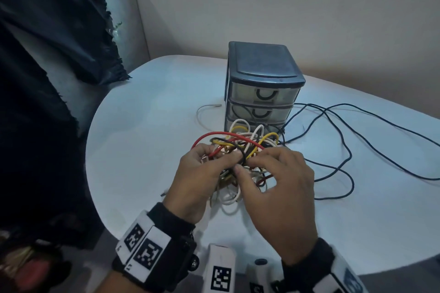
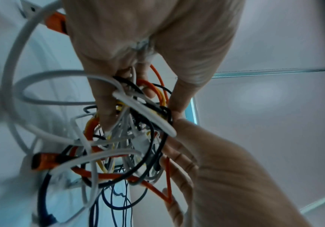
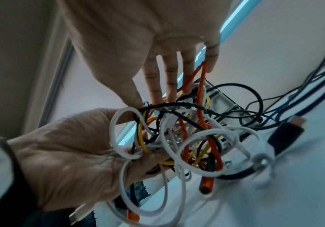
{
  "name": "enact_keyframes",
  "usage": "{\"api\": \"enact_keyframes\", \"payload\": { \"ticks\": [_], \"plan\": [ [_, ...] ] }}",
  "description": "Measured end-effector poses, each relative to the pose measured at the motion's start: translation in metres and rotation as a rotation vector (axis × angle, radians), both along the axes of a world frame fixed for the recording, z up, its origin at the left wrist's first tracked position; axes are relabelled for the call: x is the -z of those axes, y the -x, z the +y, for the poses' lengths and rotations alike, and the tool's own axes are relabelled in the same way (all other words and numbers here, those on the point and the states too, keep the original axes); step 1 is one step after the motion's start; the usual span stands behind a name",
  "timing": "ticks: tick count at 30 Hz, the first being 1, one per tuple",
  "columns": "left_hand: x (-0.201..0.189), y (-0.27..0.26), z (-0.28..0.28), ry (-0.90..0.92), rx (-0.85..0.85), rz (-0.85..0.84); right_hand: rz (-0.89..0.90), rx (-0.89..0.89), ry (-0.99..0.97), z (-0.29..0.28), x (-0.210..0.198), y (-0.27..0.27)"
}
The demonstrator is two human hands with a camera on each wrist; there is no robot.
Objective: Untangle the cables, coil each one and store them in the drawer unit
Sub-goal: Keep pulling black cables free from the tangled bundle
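A tangle of red, yellow, white and black cables [image 1: 240, 140] is held just above the white table [image 1: 147, 131], right in front of the grey drawer unit [image 1: 262, 83], whose drawers are closed. My left hand [image 1: 221, 157] grips the tangle's left side with curled fingers. My right hand [image 1: 246, 165] pinches a black strand at the knot between thumb and forefinger, with the other fingers stretched out. In the left wrist view the left hand's fingers [image 2: 103, 107] are threaded among white and orange loops [image 2: 119, 153]. In the right wrist view the pinch sits at the bundle's [image 3: 187, 138] top.
A long dark cable [image 1: 345, 145] sprawls over the table to the right of the unit. A thin white cable [image 1: 202, 112] lies left of it. Dark cloth [image 1: 47, 78] hangs at the left. White marker blocks [image 1: 221, 269] stand at the near edge.
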State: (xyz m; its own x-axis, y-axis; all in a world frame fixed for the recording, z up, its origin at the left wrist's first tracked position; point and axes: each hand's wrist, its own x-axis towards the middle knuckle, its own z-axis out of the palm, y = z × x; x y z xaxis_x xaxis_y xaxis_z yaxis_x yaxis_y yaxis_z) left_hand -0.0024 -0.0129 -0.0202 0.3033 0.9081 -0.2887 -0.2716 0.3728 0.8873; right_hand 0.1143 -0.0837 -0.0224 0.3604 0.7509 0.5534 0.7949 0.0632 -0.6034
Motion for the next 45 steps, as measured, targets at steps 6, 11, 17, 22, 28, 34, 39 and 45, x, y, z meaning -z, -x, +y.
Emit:
{"api": "enact_keyframes", "payload": {
  "ticks": [6,11,17,22,28,34,39,45],
  "plan": [
    [0.001,0.0,-0.003,-0.118,0.064,0.056,0.333,0.018,0.072,0.001,-0.002,-0.001],
    [0.007,-0.005,-0.007,-0.313,0.053,0.253,0.297,0.044,0.085,0.002,0.001,-0.007],
    [0.009,-0.008,-0.01,-0.256,-0.027,0.271,0.02,-0.005,0.041,0.004,-0.002,-0.01],
    [0.006,-0.011,-0.012,-0.118,-0.029,0.189,-0.199,0.068,0.056,0.002,0.0,-0.014],
    [0.008,-0.012,-0.009,-0.081,-0.081,0.164,-0.114,0.107,-0.082,0.003,0.0,-0.008],
    [0.016,-0.006,0.002,-0.115,-0.184,0.248,0.259,-0.277,0.021,-0.003,-0.002,-0.009],
    [0.016,-0.001,0.001,-0.254,-0.222,0.324,0.537,-0.489,0.211,-0.004,-0.014,-0.004],
    [0.017,0.004,0.012,-0.172,-0.272,0.288,0.559,-0.544,0.036,-0.006,-0.016,-0.019]
  ]
}}
